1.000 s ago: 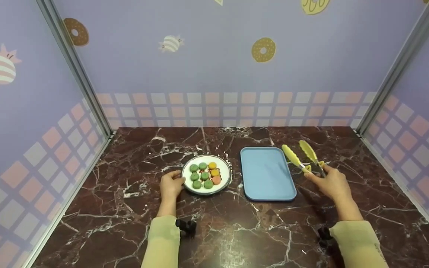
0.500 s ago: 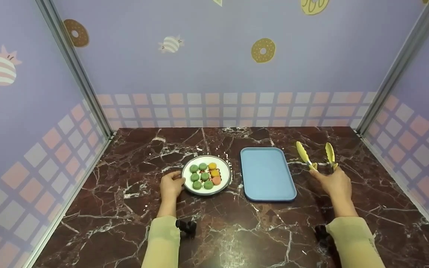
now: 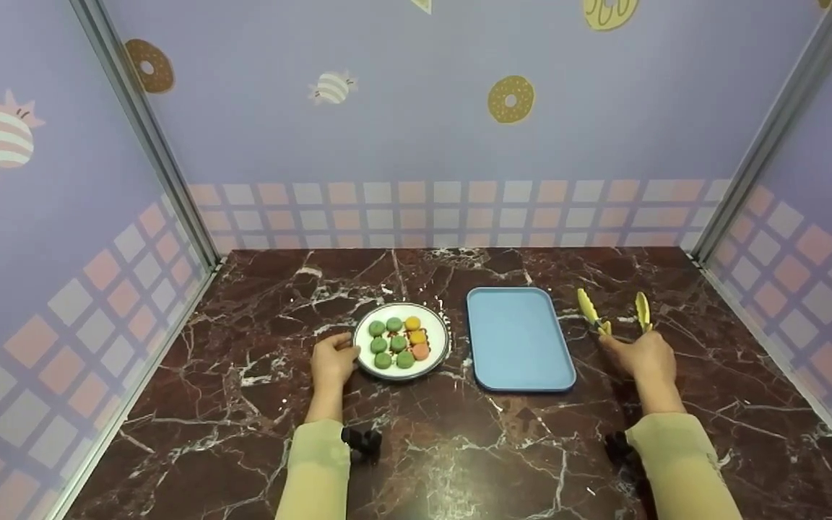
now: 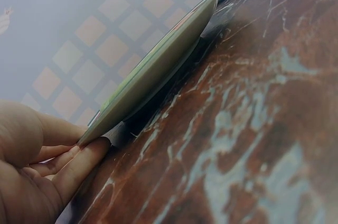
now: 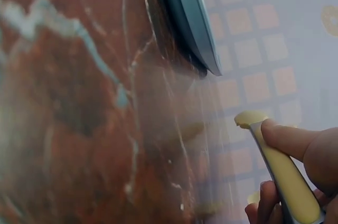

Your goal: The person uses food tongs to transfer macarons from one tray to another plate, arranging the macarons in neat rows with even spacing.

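Note:
My left hand [image 3: 332, 362] pinches the left rim of a white round plate [image 3: 433, 365] with a dark edge line; in the left wrist view the thumb is above the rim and fingers beneath it. Several green balls [image 3: 378, 344], two yellow balls [image 3: 413, 323] and one orange ball [image 3: 420, 352] lie on the plate. My right hand [image 3: 643, 360] holds yellow-tipped tongs [image 3: 587, 307], their arms spread wide and tips pointing to the back. In the right wrist view the thumb presses on a yellow handle grip [image 5: 288, 182], fingers curled under it.
A blue rectangular tray [image 3: 521, 339] lies between the plate and the tongs on the dark red marbled table [image 3: 452, 448]. Purple patterned walls [image 3: 416, 130] enclose the table at the back and both sides.
My right hand first moved the tongs right, away from the tray, and their arms spread wider; then the tongs came slightly down and nearer. The left hand and plate have stayed put.

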### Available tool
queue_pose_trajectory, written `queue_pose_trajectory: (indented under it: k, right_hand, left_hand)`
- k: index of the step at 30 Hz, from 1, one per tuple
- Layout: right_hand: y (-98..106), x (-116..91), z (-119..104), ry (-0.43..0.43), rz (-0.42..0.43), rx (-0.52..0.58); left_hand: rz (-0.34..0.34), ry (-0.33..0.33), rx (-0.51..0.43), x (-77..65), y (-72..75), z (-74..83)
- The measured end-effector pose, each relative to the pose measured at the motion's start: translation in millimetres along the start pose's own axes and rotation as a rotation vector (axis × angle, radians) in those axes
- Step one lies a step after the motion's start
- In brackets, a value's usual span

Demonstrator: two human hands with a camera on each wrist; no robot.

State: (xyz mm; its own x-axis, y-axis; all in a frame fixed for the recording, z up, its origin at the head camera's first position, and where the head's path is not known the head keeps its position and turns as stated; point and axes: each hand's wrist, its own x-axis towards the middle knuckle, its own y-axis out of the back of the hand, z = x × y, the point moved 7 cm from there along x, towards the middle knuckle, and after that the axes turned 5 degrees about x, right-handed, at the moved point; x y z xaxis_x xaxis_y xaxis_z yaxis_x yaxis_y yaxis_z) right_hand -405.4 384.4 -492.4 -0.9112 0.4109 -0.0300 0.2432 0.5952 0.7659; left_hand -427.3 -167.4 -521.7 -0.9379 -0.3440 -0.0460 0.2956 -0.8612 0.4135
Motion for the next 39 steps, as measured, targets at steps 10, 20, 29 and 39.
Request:
queue_pose_trajectory:
  k: [10,20,29,39]
  right_hand:
    - [-5,-1,6,-0.031,-0.061,-0.041]
    - [-7,-2,10,-0.068,-0.086,-0.069]
    - [-9,-3,15,-0.104,-0.14,-0.096]
    - [-11,-5,17,-0.105,-0.159,-0.11]
  left_hand:
    - [0.004,-0.005,-0.003,-1.5,0.0,0.7]
    - [-0.006,-0.001,0.002,-0.3,0.1,1.6]
    - [-0.004,-0.003,-0.003,-0.3,-1.5,1.9]
    - [-0.009,-0.005,-0.015,-0.1,-2.2,0.6]
